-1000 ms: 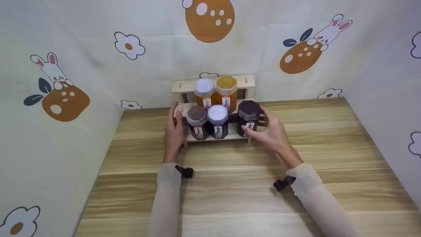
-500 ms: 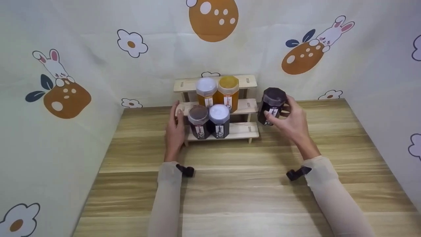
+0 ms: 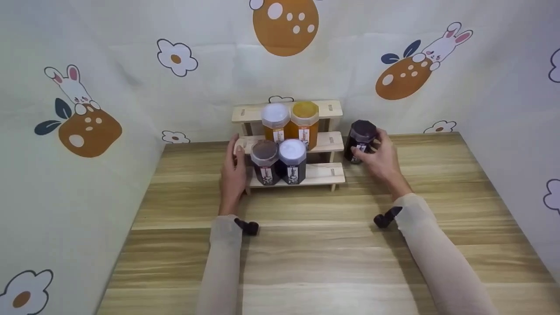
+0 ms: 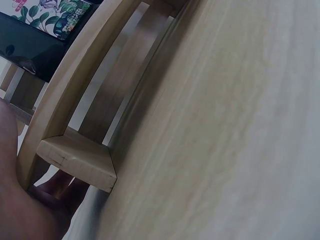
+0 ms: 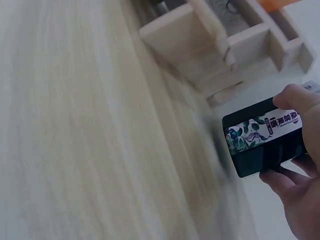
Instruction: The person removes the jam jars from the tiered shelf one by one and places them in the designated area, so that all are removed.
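Note:
A three-step wooden stand (image 3: 326, 173) stands against the back wall. On its left end rests my left hand (image 3: 233, 174), thumb at the front and fingers reaching behind the middle step. In the left wrist view that hand (image 4: 22, 210) wraps the stand's end. My right hand (image 3: 385, 159) grips a dark octagonal jar (image 3: 361, 139) right of the stand, thumb across its label. The right wrist view shows the jar's (image 5: 250, 162) base close over the table. Two dark jars, one brown-topped (image 3: 265, 162) and one white-lidded (image 3: 292, 162), stand on the lowest step.
On the middle step stand two amber jars, one with a white lid (image 3: 275, 116) and one with a yellowish top (image 3: 305, 114). The wood-grain table (image 3: 302, 253) spreads in front. Patterned cloth (image 3: 210, 87) encloses the back and sides.
My right hand has lifted the dark jar off the lowest step and carried it right, past the stand's end, then slightly down. The left hand keeps its place at the stand.

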Available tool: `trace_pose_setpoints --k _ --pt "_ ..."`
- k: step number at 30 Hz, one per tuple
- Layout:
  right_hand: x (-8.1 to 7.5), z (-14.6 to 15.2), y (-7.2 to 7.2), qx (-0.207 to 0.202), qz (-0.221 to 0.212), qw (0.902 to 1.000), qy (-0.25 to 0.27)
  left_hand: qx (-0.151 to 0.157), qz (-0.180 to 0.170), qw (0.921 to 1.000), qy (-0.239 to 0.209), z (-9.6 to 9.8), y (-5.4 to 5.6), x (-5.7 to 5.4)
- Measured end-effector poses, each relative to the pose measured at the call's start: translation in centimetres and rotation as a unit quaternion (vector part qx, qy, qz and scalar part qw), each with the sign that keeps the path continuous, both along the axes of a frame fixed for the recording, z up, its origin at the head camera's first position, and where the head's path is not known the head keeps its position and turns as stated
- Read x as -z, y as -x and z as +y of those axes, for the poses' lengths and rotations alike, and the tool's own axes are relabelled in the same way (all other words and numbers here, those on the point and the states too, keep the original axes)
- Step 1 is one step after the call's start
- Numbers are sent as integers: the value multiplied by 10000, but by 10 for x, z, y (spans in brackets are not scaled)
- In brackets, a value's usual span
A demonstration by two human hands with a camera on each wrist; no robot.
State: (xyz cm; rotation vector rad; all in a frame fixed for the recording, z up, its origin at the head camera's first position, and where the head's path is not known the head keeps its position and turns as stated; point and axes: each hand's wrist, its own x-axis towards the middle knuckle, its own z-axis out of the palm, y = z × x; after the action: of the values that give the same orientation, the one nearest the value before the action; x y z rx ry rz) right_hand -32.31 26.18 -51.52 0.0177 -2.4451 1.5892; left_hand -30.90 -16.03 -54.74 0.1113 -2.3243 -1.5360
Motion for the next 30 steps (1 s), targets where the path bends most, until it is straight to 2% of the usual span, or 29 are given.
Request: trace_pose_setpoints --k 4,9,16,21,30 --pt "6 1 11 -100 -128 9998 -64 82 72 9999 -70 1 1 1" --pt "4 1 19 -120 -87 9992 -363 103 15 9999 -119 3 -2 2" --pt "1 1 21 -129 -247 9993 -230 170 -17 9998 -117 2 2 0" --pt "3 -2 23 -176 -164 9993 -284 199 -76 9996 -187 0 2 1" --pt "3 -2 25 -190 33 9982 -573 58 -115 9997 -198 -1 1 1"
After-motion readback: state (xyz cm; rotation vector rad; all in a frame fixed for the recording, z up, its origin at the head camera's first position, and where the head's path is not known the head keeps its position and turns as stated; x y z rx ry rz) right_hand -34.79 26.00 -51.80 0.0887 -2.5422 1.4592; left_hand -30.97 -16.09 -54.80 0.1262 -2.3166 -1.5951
